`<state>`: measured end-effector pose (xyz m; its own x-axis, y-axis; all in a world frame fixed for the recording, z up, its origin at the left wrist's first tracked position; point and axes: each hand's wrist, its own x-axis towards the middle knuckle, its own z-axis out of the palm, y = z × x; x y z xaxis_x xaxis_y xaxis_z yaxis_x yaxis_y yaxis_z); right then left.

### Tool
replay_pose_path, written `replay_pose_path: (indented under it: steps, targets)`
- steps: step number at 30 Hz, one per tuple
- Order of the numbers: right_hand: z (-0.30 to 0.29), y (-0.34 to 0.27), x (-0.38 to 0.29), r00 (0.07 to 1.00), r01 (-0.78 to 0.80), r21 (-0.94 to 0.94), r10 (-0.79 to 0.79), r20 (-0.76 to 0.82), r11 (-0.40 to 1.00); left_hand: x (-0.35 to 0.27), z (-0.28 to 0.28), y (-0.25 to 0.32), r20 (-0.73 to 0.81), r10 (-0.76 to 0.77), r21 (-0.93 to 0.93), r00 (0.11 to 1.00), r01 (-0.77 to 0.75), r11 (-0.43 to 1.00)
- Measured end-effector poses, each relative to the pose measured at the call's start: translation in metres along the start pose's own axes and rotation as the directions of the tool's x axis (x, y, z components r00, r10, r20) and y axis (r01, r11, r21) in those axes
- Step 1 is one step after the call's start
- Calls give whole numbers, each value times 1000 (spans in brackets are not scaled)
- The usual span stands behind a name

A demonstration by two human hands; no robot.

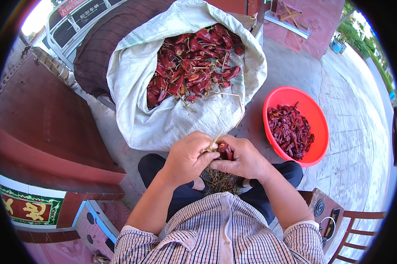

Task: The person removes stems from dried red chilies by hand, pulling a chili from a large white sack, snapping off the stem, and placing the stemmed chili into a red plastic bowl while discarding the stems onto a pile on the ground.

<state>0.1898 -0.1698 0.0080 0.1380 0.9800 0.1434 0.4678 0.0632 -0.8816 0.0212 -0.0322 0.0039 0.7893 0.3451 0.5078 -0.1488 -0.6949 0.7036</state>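
My right hand [240,155] grips a dried red chili pepper [225,151] above my lap. Pinched between the thumb and fingers of my left hand [192,157] are pale dry stems [213,147], close against the pepper. Just beyond both hands lies a white woven sack [185,127], its mouth rolled open and full of dried red chilies [195,62], some with stems attached. To the right, a red plastic basin [323,130] holds many dark red chilies [289,132]. Loose stems [223,181] lie in a heap on the ground between my feet.
A dark red-brown cloth bundle [99,46] sits behind the sack. At left stands a large brown-red door panel [50,109]. A small table [328,201] with a coil and a cable is at lower right, beside a wooden chair [358,231]. Concrete paving [350,132] stretches to the right.
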Motion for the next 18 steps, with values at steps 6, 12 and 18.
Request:
replay_pose_path:
  steps: [6, 12, 18]
  targets:
    - [-4, -2, -2, 992, 7, 161, -27, 121, 987, -7, 7, 4, -72, -31, -137, 997, 20, 990]
    - [6, -3, -10, 997, -47, 466, 11, 79, 883, -11, 28, 4, 19, -458, -924, 889, 190, 331]
    - [3, 4, -22, 998, 20, 383, -39, 40, 924, -6, 31, -7, 44, -614, -888, 788, 312, 337]
